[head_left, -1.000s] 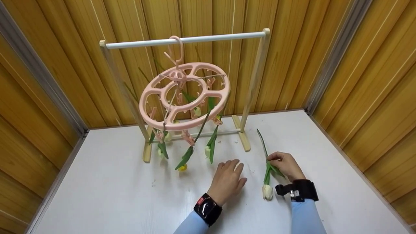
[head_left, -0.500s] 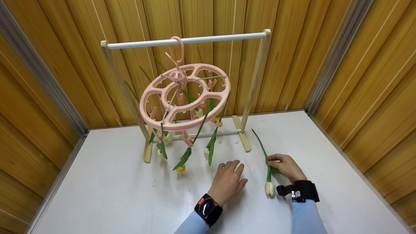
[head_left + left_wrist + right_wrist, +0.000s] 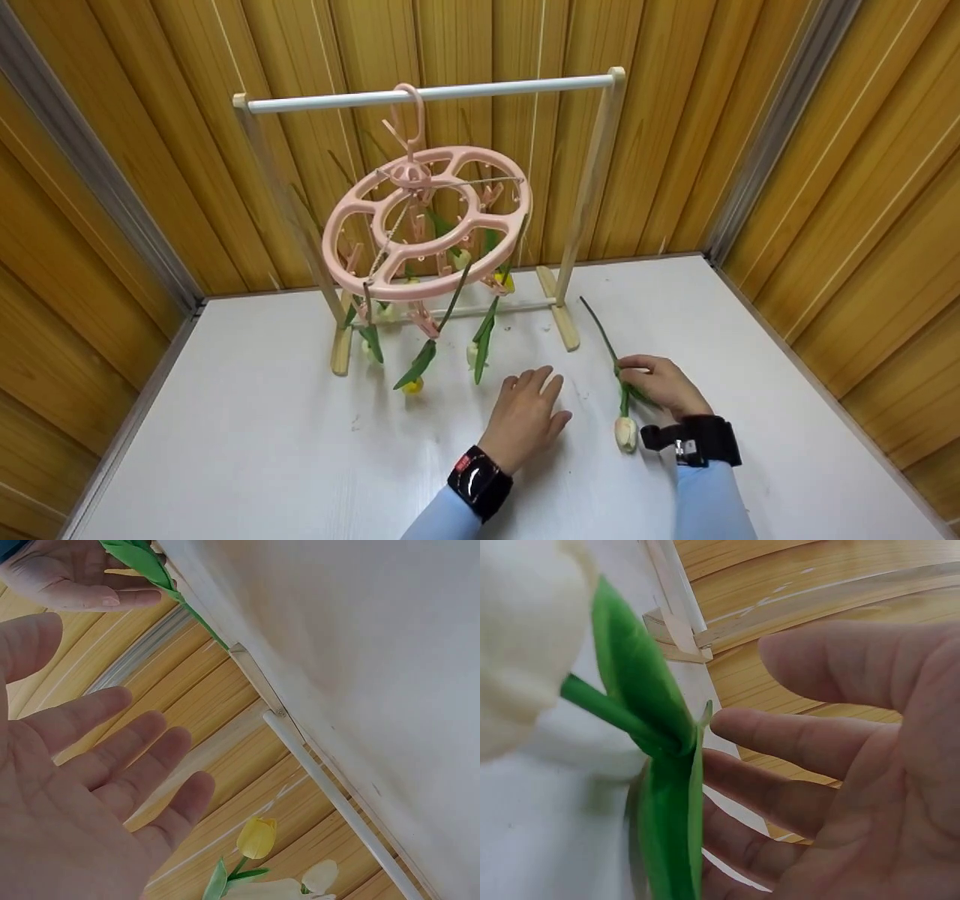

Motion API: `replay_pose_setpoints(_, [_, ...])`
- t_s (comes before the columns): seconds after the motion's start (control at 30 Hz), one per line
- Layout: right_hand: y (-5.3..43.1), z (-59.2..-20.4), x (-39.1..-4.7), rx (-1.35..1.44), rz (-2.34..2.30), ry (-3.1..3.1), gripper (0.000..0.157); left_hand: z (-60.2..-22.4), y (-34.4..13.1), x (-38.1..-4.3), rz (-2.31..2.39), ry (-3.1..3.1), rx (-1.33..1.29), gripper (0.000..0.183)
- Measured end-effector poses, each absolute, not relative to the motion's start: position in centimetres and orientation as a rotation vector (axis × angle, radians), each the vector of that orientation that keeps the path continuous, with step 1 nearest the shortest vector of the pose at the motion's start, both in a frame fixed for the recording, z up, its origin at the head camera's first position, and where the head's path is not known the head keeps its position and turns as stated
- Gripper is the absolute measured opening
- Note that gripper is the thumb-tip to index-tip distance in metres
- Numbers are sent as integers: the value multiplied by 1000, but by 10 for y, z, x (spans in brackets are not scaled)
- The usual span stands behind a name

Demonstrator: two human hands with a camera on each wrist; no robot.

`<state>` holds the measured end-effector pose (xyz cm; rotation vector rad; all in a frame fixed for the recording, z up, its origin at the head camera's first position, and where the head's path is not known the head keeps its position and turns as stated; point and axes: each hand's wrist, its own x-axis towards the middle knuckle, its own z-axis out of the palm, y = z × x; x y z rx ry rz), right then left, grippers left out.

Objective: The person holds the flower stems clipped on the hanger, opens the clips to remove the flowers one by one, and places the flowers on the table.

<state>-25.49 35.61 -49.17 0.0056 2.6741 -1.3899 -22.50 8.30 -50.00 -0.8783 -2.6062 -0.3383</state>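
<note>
Although the head view suggests a pinch, the right wrist view records your right hand (image 3: 664,386) with fingers straight at the leaves, thumb clear. White tulip (image 3: 625,433): one, on or just above the surface (image 3: 300,450), beside it. Your left hand (image 3: 523,420): fingers spread, holding nothing (palm visible only in its own wrist view). Pink hanger (image 3: 420,291): one, tulips beneath.

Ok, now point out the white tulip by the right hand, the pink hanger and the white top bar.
White tulip (image 3: 625,435): head view, on its bloom.
Pink hanger (image 3: 429,247): head view, on its inner ring.
White top bar (image 3: 450,91): head view, near its middle.
</note>
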Motion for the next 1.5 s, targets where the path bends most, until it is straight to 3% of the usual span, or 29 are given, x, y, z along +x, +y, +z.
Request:
replay_pose_setpoints(0.6, [364,-466,-275,-206,-1260,2712,44,-467,84,-228,-541,-2527,-787,47])
replay_pose_setpoints(1.03, [352,-433,-275,-421,-1270,2711,43,-431,70,-223,-844,-2361,-684,41])
replay_pose_setpoints(1.5, [320,-423,-266,-598,-1305,2713,36,-422,43,-230,-1025,-2165,-490,30])
